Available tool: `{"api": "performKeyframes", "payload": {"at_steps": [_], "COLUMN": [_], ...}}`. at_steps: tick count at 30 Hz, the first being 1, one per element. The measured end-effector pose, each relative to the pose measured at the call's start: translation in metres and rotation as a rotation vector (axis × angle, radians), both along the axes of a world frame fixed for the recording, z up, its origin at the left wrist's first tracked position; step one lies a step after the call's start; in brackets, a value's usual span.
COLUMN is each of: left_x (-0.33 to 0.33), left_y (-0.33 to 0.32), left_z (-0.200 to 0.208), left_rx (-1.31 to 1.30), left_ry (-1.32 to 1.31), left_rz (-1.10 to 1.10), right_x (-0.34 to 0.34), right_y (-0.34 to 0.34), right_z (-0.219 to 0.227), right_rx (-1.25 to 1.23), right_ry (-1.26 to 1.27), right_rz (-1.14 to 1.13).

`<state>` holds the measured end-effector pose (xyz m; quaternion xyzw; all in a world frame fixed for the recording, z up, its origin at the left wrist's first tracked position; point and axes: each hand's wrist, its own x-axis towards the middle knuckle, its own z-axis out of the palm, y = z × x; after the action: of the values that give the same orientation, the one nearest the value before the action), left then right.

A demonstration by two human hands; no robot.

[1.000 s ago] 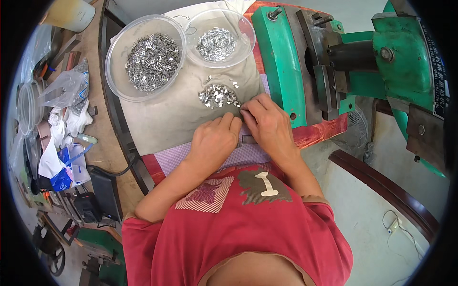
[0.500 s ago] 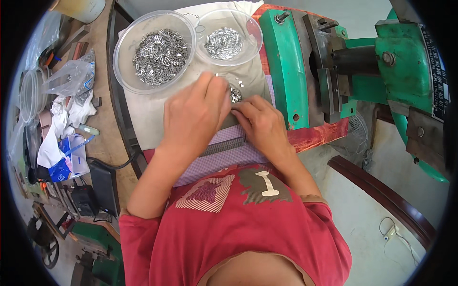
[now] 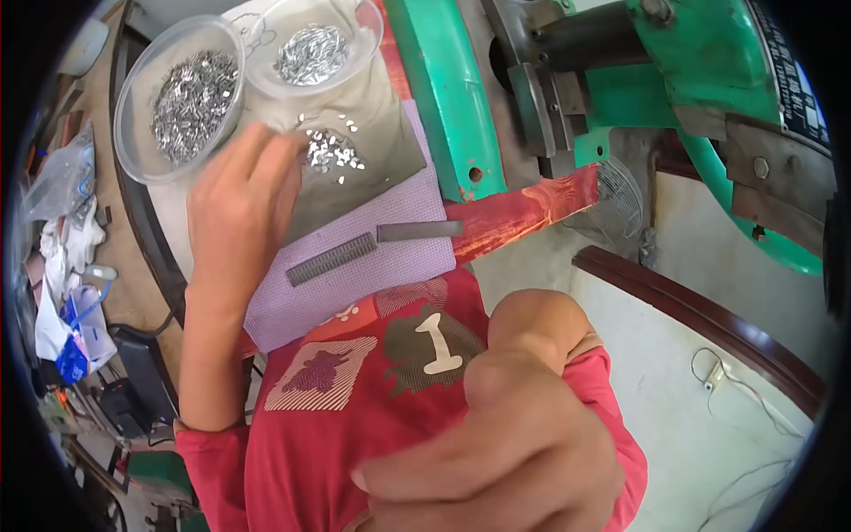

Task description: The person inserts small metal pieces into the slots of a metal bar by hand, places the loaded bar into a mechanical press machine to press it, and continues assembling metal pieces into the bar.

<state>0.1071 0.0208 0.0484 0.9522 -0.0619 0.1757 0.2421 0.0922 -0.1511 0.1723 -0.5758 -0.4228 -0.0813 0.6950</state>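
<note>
My left hand (image 3: 246,191) is blurred beside a pile of small shiny metal pieces (image 3: 332,152) on a grey cloth. Its fingers are bent together in a pinch; whatever may be between them is too small to make out. Raised close to the camera, my right hand (image 3: 519,443) looms over my red shirt. Its fingers stretch loosely to the left, and nothing shows in them; the lower fingers run out of the picture. On a purple mat (image 3: 390,199) lie a dark ridged metal strip (image 3: 332,258) and a smooth flat bar (image 3: 419,230), end to end.
Two clear round tubs stand at the back: a larger one (image 3: 127,133) of grey metal pieces and another (image 3: 377,40) of brighter slivers. A green machine (image 3: 448,97) stands to the right. A cluttered wooden bench (image 3: 133,257), with plastic bags and tissues, runs along the left.
My right hand has left the pile and come up close to the camera, uncovering the pile and bars. My left hand stays by the pile. The whole view has shifted, moving the scene leftward.
</note>
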Motion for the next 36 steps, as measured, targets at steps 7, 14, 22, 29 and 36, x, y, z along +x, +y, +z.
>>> {"api": "performKeyframes", "payload": {"at_steps": [7,14,22,29,36], "left_x": [-0.054,-0.051,-0.054,-0.055,-0.055], "left_y": [0.005,-0.006,-0.006,-0.009,0.003], "left_z": [-0.029,-0.044,-0.051,-0.049,-0.033], "left_rx": [-0.186,-0.111,-0.104,-0.081,-0.209], "left_ry": [0.193,0.286,0.240,0.317,0.344], "left_rz": [-0.211,-0.264,-0.246,-0.206,-0.111], "right_x": [0.011,0.053,0.056,0.058,0.040], "right_y": [-0.038,-0.030,-0.018,-0.020,-0.028], "right_z": [-0.044,-0.112,-0.158,-0.159,-0.147], "right_rx": [0.108,-0.832,-0.985,-1.049,-0.811], "right_ry": [-0.199,-0.007,-0.052,-0.015,0.062], "right_rz": [0.070,-0.291,-0.307,-0.288,-0.138]}}
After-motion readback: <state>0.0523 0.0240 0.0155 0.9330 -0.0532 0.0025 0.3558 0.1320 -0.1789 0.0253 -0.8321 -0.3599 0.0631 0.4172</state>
